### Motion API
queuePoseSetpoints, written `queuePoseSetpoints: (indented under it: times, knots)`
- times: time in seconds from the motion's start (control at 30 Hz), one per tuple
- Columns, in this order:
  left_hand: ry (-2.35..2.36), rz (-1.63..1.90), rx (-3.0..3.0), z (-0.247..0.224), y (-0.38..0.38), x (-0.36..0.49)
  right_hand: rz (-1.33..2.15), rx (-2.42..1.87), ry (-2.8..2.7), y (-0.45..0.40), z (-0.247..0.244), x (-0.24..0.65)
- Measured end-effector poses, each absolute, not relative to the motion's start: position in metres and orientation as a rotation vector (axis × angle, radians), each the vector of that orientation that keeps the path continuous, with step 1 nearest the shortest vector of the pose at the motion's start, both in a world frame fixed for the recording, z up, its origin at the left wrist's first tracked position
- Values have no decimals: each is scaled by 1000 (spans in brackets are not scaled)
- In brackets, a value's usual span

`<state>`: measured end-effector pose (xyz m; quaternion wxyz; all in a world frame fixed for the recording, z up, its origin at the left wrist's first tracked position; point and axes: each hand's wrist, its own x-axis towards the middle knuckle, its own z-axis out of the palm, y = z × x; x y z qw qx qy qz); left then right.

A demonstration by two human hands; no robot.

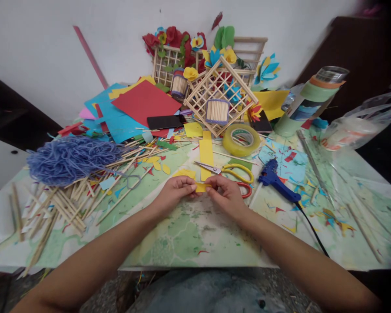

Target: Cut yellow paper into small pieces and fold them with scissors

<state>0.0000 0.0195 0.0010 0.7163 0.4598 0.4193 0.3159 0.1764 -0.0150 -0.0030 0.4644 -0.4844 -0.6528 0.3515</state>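
Note:
Between my two hands is a small piece of yellow paper [201, 187]. My left hand [177, 191] pinches its left end, and my right hand [226, 194] pinches the right end. Just beyond them lies a long yellow paper strip [206, 158]. A pair of scissors [230, 171] with yellow and red handles rests by my right hand, its red loop partly behind the fingers. Another yellow paper piece [185, 173] lies behind my left hand. Farther right is a blue glue gun [278, 181] with a black cord.
Blue yarn [73, 160] and wooden sticks [65, 202] crowd the left. Stick lattices [220, 95] with paper flowers stand at the back, near a tape roll [241, 140] and a black phone [165, 122]. A green bottle [308, 104] stands right. Coloured paper sheets [146, 102] lie back left.

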Motion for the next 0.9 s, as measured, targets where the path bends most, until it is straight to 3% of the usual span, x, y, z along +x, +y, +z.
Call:
queuePoseSetpoints:
  times: [0.2, 0.53, 0.9]
  knots:
    - [908, 686, 1034, -1, 19, -1, 623, -1105, -1747, -19, -1, 178]
    - [896, 679, 1209, 2, 21, -2, 706, -1158, -1727, -16, -1, 179]
    - [851, 653, 1139, -3, 24, -3, 560, -966, -1823, -16, -5, 179]
